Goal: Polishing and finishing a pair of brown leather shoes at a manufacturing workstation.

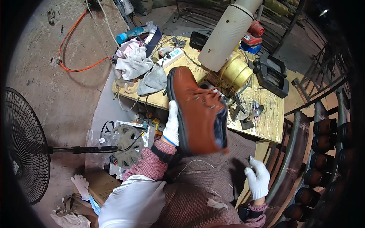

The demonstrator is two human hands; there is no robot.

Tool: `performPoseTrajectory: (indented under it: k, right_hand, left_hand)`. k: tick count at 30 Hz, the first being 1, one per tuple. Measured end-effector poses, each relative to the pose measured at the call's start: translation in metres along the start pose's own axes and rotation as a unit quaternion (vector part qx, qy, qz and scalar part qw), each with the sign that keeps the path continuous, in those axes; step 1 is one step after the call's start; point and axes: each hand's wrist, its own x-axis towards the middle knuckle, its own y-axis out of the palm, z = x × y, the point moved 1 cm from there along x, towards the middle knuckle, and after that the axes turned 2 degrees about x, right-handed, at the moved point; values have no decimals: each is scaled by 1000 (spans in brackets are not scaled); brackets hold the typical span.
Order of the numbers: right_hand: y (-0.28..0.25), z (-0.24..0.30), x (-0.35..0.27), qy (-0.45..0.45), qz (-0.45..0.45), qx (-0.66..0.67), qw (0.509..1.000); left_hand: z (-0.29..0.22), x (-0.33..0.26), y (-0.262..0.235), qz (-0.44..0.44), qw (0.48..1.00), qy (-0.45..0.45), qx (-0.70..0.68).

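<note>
A brown leather shoe [197,112] is held up above the lap, just near of the wooden workbench [266,117]. It is gripped from its left side by the left hand [172,125], which is covered by a white work glove; the fingers are closed along the black sole edge, which faces left. The shoe is tilted, its rounded toe pointing far and left, its heel end near. The upper is a reddish brown with visible stitched seams and a row of small eyelets near the lacing, and the dark blue lining of the opening is seen at the right, near side. The sole is black and thick.

The right hand [257,178], also in a white glove, is held low at the right, well apart from the shoe, with the fingers loosely spread and nothing held in it.

On the bench, far of the shoe, a cream cylindrical machine arm [228,34] above a brass-coloured housing [236,72] is seen, with crumpled cloths [133,62] at the far left and a white power strip [171,57] beside them. A black floor fan [24,148] stands at the left. Dark rounded shoe lasts [323,142] are racked at the right.
</note>
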Motion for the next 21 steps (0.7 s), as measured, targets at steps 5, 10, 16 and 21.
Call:
performPoseTrajectory:
  k: [5, 10, 16, 21]
  right_hand:
    - [-26, -29, 10, 42, -14, 22, 999]
    - [-54, -50, -11, 76, 13, -47, 996]
    - [-103, -19, -70, 129, 336, -337, 870]
    - [-93, 17, -52, 38, 238, -284, 928]
  left_hand:
    - [-26, 44, 8, -136, 960, 128, 211]
    - [-36, 49, -8, -171, 929, 190, 268]
    - [-68, 43, -11, -186, 364, 392, 824]
    - [-69, 81, 50, -139, 861, 412, 264]
